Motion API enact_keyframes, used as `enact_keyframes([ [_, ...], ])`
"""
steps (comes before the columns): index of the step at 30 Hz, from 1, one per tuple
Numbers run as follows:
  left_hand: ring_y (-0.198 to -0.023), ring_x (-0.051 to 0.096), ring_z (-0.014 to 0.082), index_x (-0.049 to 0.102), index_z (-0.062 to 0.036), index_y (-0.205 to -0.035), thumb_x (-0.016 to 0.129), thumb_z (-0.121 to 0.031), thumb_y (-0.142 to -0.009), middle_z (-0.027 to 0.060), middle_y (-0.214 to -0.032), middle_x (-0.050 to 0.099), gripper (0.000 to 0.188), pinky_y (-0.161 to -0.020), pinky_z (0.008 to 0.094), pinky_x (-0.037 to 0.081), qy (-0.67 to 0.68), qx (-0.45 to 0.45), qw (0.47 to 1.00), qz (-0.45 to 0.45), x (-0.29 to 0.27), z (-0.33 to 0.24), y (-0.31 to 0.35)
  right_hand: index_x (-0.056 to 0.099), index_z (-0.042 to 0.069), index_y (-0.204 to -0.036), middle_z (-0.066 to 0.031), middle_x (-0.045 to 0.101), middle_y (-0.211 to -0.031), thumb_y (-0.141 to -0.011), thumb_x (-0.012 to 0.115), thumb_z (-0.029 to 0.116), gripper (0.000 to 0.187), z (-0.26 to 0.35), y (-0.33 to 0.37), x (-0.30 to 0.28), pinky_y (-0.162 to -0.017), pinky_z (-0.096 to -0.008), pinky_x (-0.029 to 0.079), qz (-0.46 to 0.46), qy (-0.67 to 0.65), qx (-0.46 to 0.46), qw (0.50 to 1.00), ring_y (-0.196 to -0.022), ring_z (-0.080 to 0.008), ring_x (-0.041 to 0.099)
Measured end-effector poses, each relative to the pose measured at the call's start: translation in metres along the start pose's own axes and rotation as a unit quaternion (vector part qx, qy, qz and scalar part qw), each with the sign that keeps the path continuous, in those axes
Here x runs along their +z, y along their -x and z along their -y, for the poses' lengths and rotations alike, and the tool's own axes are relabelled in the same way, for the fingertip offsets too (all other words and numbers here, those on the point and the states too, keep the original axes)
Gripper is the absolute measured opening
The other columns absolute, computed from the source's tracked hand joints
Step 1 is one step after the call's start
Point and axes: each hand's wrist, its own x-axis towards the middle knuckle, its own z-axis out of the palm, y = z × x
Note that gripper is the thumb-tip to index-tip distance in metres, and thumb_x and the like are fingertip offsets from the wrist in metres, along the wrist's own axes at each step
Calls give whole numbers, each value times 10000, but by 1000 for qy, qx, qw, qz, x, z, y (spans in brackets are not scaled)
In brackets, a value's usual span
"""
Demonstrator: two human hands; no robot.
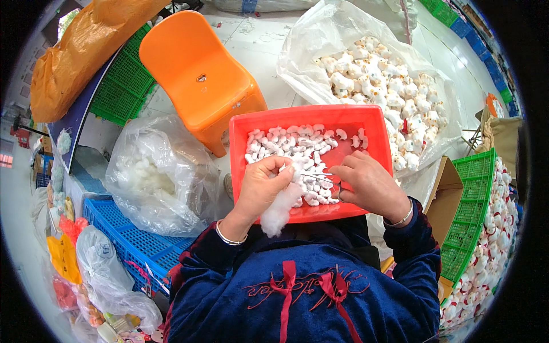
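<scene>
My left hand (263, 184) is closed, pinching a small white fabric piece that its fingers largely cover. A loose tuft of white stuffing (277, 212) hangs below those fingers. In my right hand (364, 182) is a pair of slim metal forceps (321, 176) with ring handles, the tips pointing left to the pinched piece. Both hands are over the near half of a red plastic tray (239, 127), which rests at my lap. Many small curved white pieces (297, 143) lie heaped inside it.
Beyond the tray stands an orange plastic chair (194, 68). A clear bag of stuffing (148, 171) is at left, above a blue crate (128, 240). At the far right, a large clear bag holds white plush figures (394, 91). A green crate (472, 211) stands right.
</scene>
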Motion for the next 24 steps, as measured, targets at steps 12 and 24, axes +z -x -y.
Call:
enact_keyframes([
  [12,-717,577,40,716,4,-1130,662,-55,-967,6,-888,697,182,-653,203,491,123,-55,991,-24,-10,1,-5,657,51,-1226,-132,619,-1169,-633,917,289,690,7,0,-7,-1038,-479,435,-54,12,10,998,-1212,-361,540],
  [24,-801,659,58,762,3,-1090,700,-132,-993,22,-928,750,177,-701,211,532,-34,-57,990,124,23,-9,10,729,126,-1000,-55,644,-875,-800,801,270,256,14,-11,5,-798,-421,449,-66,31,-20,997,-917,-281,632],
])
